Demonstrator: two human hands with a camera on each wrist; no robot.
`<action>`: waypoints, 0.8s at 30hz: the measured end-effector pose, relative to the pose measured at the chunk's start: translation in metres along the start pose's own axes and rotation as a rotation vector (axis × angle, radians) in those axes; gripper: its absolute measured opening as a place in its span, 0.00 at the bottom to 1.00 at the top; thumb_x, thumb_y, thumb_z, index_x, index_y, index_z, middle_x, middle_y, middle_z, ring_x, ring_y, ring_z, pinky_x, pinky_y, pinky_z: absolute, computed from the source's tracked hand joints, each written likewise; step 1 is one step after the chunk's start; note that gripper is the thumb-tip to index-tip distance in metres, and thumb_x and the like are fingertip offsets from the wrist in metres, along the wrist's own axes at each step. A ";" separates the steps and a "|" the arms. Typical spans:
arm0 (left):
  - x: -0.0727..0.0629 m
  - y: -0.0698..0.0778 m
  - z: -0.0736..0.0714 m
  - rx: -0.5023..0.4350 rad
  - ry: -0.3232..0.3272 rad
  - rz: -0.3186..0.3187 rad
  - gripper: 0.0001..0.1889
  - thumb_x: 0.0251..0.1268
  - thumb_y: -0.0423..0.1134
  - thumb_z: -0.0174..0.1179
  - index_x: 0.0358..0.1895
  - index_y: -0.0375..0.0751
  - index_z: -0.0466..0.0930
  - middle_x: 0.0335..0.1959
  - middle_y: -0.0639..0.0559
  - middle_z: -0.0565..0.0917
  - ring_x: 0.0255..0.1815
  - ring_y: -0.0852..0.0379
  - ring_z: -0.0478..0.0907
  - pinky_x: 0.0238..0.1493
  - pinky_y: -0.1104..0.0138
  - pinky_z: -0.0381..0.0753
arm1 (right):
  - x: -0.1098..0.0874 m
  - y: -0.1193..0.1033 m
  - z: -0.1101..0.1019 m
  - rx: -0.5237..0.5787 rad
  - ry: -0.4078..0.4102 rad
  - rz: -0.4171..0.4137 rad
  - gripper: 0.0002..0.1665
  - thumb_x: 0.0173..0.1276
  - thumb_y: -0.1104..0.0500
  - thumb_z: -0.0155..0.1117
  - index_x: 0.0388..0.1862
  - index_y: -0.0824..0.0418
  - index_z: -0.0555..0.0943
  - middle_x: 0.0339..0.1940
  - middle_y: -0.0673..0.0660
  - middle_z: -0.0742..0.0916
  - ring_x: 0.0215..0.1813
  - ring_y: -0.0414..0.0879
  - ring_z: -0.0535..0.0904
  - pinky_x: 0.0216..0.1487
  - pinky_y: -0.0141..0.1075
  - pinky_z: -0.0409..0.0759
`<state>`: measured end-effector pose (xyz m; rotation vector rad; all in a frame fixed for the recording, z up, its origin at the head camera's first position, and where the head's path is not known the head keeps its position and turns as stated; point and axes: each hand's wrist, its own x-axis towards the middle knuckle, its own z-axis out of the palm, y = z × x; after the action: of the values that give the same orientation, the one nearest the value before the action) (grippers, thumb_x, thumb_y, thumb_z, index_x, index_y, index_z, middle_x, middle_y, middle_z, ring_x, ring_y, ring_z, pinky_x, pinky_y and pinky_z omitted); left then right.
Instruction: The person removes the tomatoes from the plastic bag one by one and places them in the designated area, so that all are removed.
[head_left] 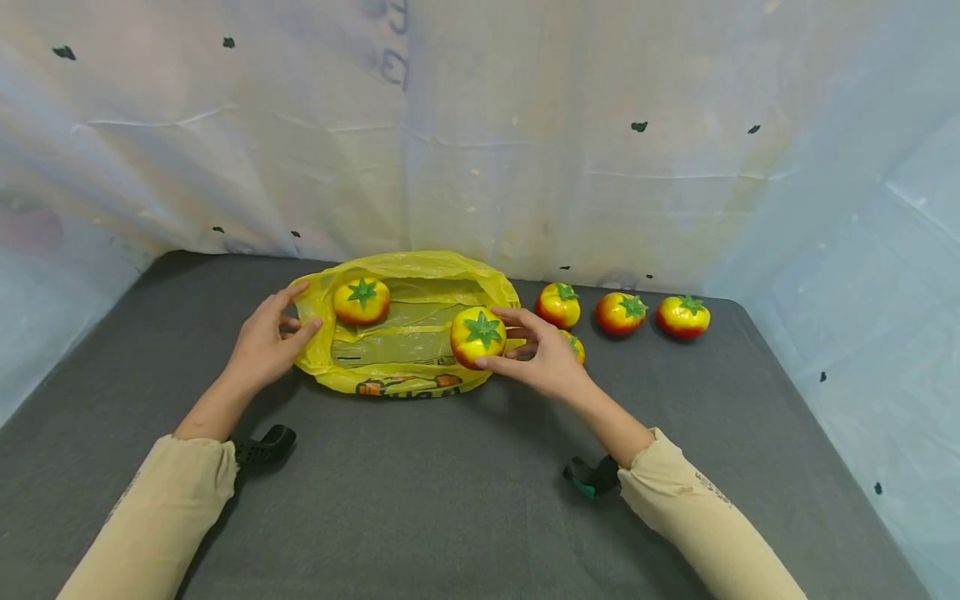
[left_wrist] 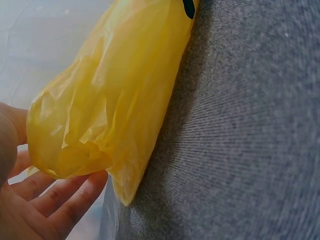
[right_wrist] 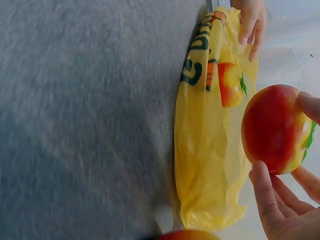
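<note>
A yellow plastic bag [head_left: 420, 383] lies on the dark table with its mouth spread wide. Inside it, at the left, sits a glossy red-and-yellow tomato [head_left: 362, 304] with a green star-shaped top. My right hand [head_left: 543, 354] grips another such tomato [head_left: 477, 333] between thumb and fingertips, over the bag's right part. My left hand [head_left: 266, 337] is at the bag's left rim, thumb and fingers spread apart and touching the plastic. In the left wrist view, fairly straight fingers [left_wrist: 62, 200] lie beside the crumpled bag [left_wrist: 105, 110].
Right of the bag stand three more tomatoes in a row, the nearest one [head_left: 557, 306] close to its rim. Another tomato [head_left: 575, 344] is partly hidden behind my right hand. White sheeting [head_left: 480, 167] hangs along the table's back edge.
</note>
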<state>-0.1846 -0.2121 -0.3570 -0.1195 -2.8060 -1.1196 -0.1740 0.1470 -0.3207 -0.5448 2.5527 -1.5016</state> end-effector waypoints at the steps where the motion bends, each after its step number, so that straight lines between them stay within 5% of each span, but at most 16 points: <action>1: 0.000 0.000 0.000 0.000 0.000 0.001 0.32 0.73 0.41 0.52 0.75 0.38 0.53 0.63 0.28 0.64 0.46 0.38 0.74 0.38 0.48 0.81 | -0.001 0.000 -0.002 -0.007 0.010 0.001 0.39 0.57 0.56 0.75 0.68 0.55 0.71 0.65 0.55 0.77 0.59 0.53 0.78 0.54 0.47 0.81; 24: 0.001 0.000 -0.001 0.010 0.002 -0.014 0.32 0.73 0.42 0.52 0.75 0.38 0.53 0.62 0.29 0.65 0.46 0.38 0.74 0.37 0.50 0.81 | -0.014 0.002 -0.053 -0.073 0.153 0.072 0.40 0.57 0.51 0.74 0.69 0.50 0.69 0.65 0.57 0.76 0.58 0.54 0.78 0.56 0.48 0.79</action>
<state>-0.1857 -0.2127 -0.3562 -0.0986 -2.8145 -1.1086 -0.1768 0.1964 -0.2975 -0.3556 2.7196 -1.4844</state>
